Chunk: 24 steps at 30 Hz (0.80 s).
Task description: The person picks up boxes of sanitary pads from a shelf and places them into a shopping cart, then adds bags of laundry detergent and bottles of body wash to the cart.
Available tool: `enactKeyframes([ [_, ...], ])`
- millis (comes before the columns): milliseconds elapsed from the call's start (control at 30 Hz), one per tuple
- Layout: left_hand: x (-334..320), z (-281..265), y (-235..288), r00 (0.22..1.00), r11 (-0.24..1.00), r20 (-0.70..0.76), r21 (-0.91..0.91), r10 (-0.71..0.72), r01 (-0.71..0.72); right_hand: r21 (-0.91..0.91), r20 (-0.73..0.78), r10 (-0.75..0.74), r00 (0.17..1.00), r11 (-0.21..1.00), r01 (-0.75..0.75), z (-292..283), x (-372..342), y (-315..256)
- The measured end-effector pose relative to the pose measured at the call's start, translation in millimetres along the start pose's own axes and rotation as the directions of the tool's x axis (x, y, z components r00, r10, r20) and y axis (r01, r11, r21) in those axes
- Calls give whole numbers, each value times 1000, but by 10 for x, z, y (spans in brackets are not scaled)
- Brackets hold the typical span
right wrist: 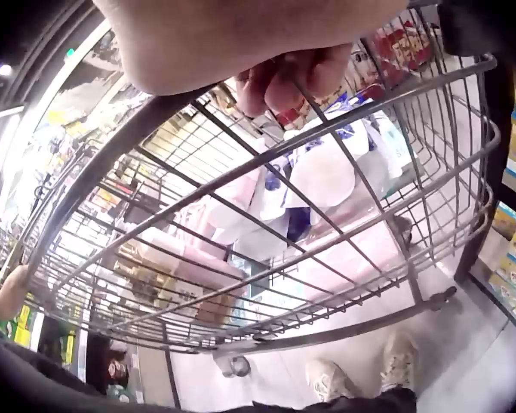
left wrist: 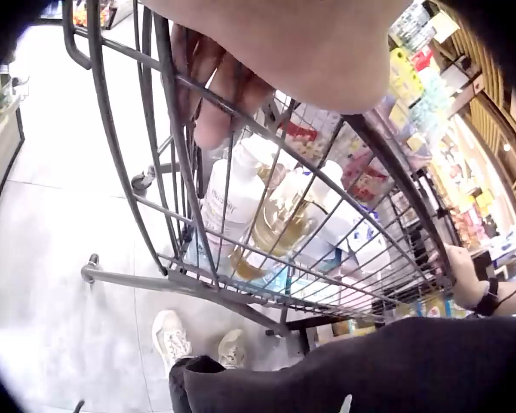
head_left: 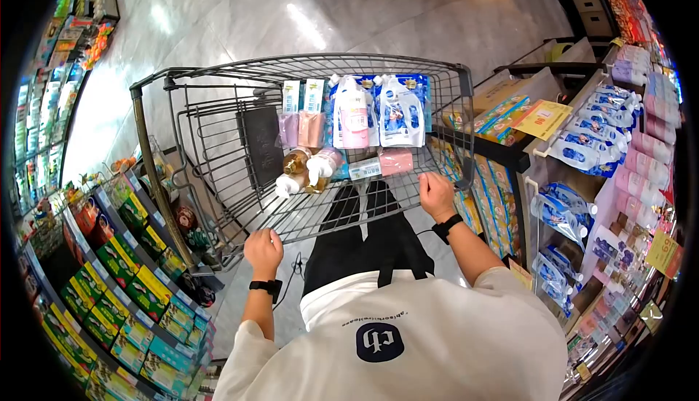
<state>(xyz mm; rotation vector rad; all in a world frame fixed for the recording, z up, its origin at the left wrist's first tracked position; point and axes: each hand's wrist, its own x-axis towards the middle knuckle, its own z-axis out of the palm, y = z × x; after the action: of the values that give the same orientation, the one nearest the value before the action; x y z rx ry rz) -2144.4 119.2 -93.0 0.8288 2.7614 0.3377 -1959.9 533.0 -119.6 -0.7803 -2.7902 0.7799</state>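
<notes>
A wire shopping cart stands in front of the person. My left hand grips its near rim at the left, the fingers curled down inside the wires. Farther right, my right hand holds the same side near the corner, with fingers bent over the rim. In the basket, white-and-blue detergent pouches lean at the far side beside a pink bottle. Pink tissue-like packs stand left of them. An amber bottle and another white-capped bottle lie closer.
At right, a shelf carries more blue-and-white pouches, pink packs and a yellow price sign. Green and yellow boxes fill the left shelf. Grey tiled floor stretches beyond the cart.
</notes>
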Motion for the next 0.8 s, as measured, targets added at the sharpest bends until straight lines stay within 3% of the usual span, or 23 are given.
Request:
enactKeyframes([
  [533,1146,-202,-151,994,988,-81,143,70,-58,-22,-40,96,995,995,-96,34,841,-130],
  [800,1816,-144,-81,989,983,-92,152,118,-103,17,-104,125,987,992,-124,-11,1367,67],
])
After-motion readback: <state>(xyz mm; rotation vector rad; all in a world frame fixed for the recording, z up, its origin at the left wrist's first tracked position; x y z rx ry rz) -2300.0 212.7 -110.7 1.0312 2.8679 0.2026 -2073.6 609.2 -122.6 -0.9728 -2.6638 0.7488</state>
